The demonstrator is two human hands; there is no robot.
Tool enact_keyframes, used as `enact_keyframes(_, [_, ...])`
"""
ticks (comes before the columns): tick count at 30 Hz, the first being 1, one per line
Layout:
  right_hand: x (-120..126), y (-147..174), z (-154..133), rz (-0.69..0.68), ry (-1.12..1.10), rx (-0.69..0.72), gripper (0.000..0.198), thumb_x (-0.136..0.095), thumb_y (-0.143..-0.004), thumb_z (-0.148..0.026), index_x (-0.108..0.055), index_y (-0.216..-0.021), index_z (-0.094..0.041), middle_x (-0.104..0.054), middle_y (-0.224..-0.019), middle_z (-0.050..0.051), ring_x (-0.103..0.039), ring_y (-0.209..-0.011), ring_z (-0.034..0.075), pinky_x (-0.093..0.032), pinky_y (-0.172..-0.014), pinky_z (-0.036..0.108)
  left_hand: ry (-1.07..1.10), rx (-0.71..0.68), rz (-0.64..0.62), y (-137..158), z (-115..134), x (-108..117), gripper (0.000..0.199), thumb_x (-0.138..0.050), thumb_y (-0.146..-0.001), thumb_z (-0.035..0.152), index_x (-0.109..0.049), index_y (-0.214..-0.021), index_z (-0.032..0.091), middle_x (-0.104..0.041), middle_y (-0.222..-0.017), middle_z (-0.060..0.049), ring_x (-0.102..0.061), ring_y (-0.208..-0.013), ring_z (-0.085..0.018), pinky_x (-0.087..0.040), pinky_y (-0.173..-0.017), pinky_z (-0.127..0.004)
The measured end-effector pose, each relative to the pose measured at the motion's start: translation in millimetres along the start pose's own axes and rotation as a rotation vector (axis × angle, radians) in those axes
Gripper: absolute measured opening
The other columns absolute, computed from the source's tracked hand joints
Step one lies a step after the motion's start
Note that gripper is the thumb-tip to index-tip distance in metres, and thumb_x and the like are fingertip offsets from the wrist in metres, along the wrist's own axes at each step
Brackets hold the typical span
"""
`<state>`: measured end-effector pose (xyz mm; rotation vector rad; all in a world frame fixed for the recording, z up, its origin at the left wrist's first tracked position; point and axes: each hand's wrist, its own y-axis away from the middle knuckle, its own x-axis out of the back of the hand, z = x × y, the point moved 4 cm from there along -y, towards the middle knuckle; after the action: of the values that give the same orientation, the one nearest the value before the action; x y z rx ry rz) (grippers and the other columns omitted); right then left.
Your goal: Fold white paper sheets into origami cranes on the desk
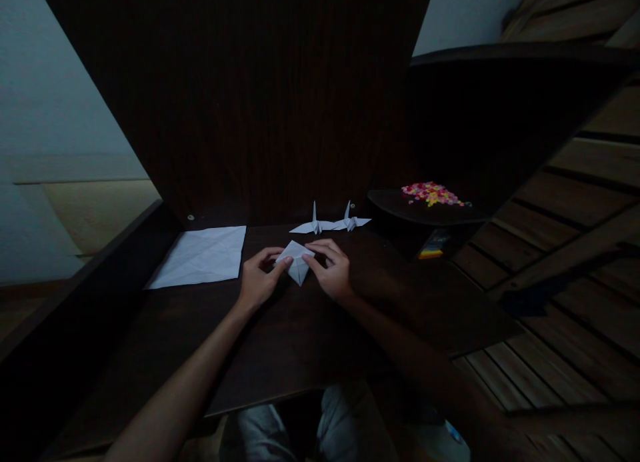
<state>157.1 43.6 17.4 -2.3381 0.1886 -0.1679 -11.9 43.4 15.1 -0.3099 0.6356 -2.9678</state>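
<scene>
Folded paper (297, 254), cranes (317, 227) and the left sheet (205, 255) are white; the counter (300, 349) is dark brown, and the far-right pile (433, 194) (easily the most colourful) mixes pink, red and yellow.

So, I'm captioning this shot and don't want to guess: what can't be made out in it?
All in the head view:
Folded paper: its underside, turned away from the camera.
Left hand: ends of some fingers, covered by that paper.
Colourful pile on the shelf: what its pieces are; too small and dim.
Yellow-edged thing under it: what it is; shadow.
Legs: partly covered by the table, cut off by the bottom edge.
</scene>
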Motion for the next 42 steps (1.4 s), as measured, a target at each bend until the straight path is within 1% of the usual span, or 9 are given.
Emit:
enact_keyframes(4, [-4,0,14,-0.034,-0.186,-0.203,0.039,-0.071,-0.073,-0.027,-0.063,-0.111,-0.022,-0.065,-0.088,0.004,-0.064,-0.082,0.016,-0.053,-0.074,0.030,0.040,0.048,0.026,1,-2,-1,0.029,-0.073,-0.068,0.039,-0.068,-0.082,0.015,-0.070,-0.076,-0.004,-0.065,-0.069,-0.018,-0.052,-0.062,-0.027])
enact_keyframes(7, [-6,2,22,-0.066,-0.243,-0.320,0.044,-0.073,-0.070,-0.028,-0.061,-0.112,-0.022,-0.065,-0.077,0.001,-0.063,-0.072,0.015,-0.052,-0.068,0.028,0.113,0.091,0.020,1,-6,-2,0.030,-0.075,-0.066,0.038,-0.067,-0.083,0.015,-0.070,-0.075,-0.004,-0.065,-0.067,-0.017,-0.051,-0.060,-0.026])
enact_keyframes(14, [-7,2,25,-0.065,-0.243,-0.348,0.041,-0.074,-0.068,-0.029,-0.061,-0.107,-0.021,-0.063,-0.072,-0.001,-0.061,-0.068,0.014,-0.051,-0.064,0.026,0.244,0.182,-0.009,0,-10,-4,0.041,-0.076,-0.065,0.035,-0.056,-0.095,0.017,-0.068,-0.067,0.000,-0.063,-0.057,-0.015,-0.052,-0.051,-0.025])
enact_keyframes(20, [-8,4,27,-0.096,-0.197,-0.328,0.021,-0.069,-0.073,-0.033,-0.068,-0.090,-0.019,-0.069,-0.087,0.005,-0.064,-0.075,0.016,-0.052,-0.062,0.025,0.328,0.229,-0.089,1,-9,-9,0.034,-0.071,-0.069,0.037,-0.050,-0.088,0.019,-0.059,-0.064,0.004,-0.058,-0.052,-0.013,-0.049,-0.037,-0.022])
enact_keyframes(25, [-7,5,26,-0.105,-0.173,-0.372,0.022,-0.068,-0.073,-0.037,-0.071,-0.085,-0.019,-0.068,-0.077,0.005,-0.059,-0.058,0.014,-0.044,-0.040,0.021,0.386,0.244,-0.085,-1,-11,-9,0.025,-0.069,-0.065,0.031,-0.054,-0.081,0.018,-0.057,-0.070,0.002,-0.057,-0.059,-0.013,-0.049,-0.042,-0.022])
enact_keyframes(28, [-6,5,24,-0.099,-0.163,-0.393,0.023,-0.068,-0.072,-0.038,-0.072,-0.085,-0.018,-0.069,-0.074,0.005,-0.058,-0.055,0.014,-0.042,-0.038,0.021,0.413,0.251,-0.073,-3,-13,-7,0.020,-0.064,-0.060,0.021,-0.056,-0.078,0.018,-0.058,-0.075,0.000,-0.055,-0.060,-0.012,-0.045,-0.046,-0.021])
enact_keyframes(33, [-5,3,23,-0.073,-0.203,-0.423,0.026,-0.070,-0.070,-0.039,-0.074,-0.084,-0.018,-0.071,-0.074,0.006,-0.054,-0.049,0.013,-0.039,-0.036,0.022,0.389,0.260,-0.117,-3,-15,-4,0.032,-0.056,-0.057,0.016,-0.058,-0.088,0.019,-0.065,-0.077,-0.001,-0.058,-0.064,-0.014,-0.043,-0.054,-0.023])
enact_keyframes(38, [-2,1,27,-0.028,-0.252,-0.450,0.028,-0.072,-0.067,-0.039,-0.073,-0.085,-0.016,-0.068,-0.068,0.005,-0.050,-0.045,0.011,-0.036,-0.036,0.023,0.336,0.268,-0.171,-2,-14,-4,0.039,-0.065,-0.059,0.019,-0.055,-0.096,0.019,-0.062,-0.066,0.003,-0.058,-0.059,-0.014,-0.042,-0.055,-0.023])
enact_keyframes(42, [1,-1,31,-0.016,-0.287,-0.503,0.029,-0.073,-0.066,-0.039,-0.072,-0.084,-0.017,-0.063,-0.061,0.001,-0.043,-0.042,0.008,-0.029,-0.035,0.020,0.328,0.266,-0.193,-2,-14,-4,0.046,-0.072,-0.063,0.027,-0.051,-0.103,0.019,-0.065,-0.070,0.002,-0.060,-0.060,-0.014,-0.044,-0.057,-0.024])
